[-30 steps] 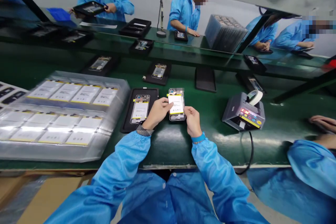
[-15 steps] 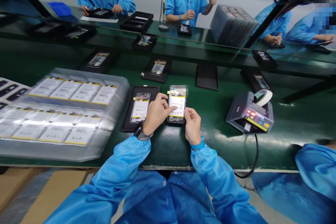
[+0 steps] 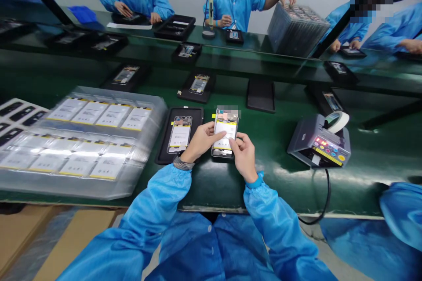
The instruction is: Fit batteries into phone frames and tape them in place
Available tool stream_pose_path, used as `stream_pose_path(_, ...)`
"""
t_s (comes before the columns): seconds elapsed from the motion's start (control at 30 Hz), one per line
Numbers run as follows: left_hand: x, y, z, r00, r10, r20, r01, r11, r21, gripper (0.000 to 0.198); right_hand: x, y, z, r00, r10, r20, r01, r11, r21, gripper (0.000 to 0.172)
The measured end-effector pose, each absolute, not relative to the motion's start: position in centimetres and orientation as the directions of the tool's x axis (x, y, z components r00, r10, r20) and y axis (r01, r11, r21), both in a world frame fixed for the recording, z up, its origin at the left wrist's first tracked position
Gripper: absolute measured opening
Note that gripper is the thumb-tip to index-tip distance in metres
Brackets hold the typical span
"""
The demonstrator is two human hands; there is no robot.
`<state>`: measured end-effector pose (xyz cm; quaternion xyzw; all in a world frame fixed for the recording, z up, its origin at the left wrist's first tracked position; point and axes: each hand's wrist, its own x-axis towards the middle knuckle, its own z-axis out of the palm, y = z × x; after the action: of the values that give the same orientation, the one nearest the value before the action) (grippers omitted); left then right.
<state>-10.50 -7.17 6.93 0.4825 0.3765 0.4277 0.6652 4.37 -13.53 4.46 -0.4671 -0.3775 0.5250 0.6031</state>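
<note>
An opened phone [image 3: 224,145] with a white battery in its frame is between my hands over the green bench. My left hand [image 3: 201,141] grips its left edge, the thumb lying across the battery. On the lower right edge, my right hand [image 3: 244,151] is closed with its thumb over the battery's corner; fingers behind the phone are hidden. Just left of my left hand, a second opened phone [image 3: 180,135] with a battery lies in a black tray [image 3: 162,151].
Clear plastic trays [image 3: 123,184] of batteries lie at left, beside a sheet of black pieces [image 3: 20,113]. A tape dispenser [image 3: 318,142] with a cable stands at right. Black trays [image 3: 260,95] line the back below a shelf [image 3: 253,59]. Co-workers [image 3: 235,2] sit opposite.
My right thumb has moved from the phone's right side onto the battery's lower corner. My left hand has shifted to hold the phone's left edge. A co-worker opposite now reaches to the tray stack.
</note>
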Motion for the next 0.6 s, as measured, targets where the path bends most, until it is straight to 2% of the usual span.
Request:
stream_pose_path(0.2, -9.9, -7.7, 6.6, 0.289, 0.955, -0.065, -0.256, 0.142, 0.956, 0.056, 4.3, -13.4, 4.8, 0.188, 0.982, -0.018, -0.258, 0.032, -0.966, 0.048)
stream_pose_path(0.37, -9.0, -9.2, 7.2, 0.376, 0.926, -0.043, -0.141, 0.103, 0.985, 0.052, 5.1, -13.0, 5.7, 0.274, 0.953, 0.126, -0.117, 0.163, -0.98, 0.04)
stream_pose_path(0.47, -8.5, -10.1, 7.3, 0.321, 0.947, 0.0, -0.07, 0.023, 0.997, 0.047, 5.1, -13.6, 5.7, 0.295, 0.935, 0.196, -0.05, 0.22, -0.974, 0.031)
stream_pose_path(0.6, -8.1, -10.7, 7.1, 0.258, 0.965, 0.049, -0.013, -0.047, 0.999, 0.044, 5.0, -14.3, 5.7, 0.293, 0.936, 0.196, -0.038, 0.216, -0.976, 0.03)
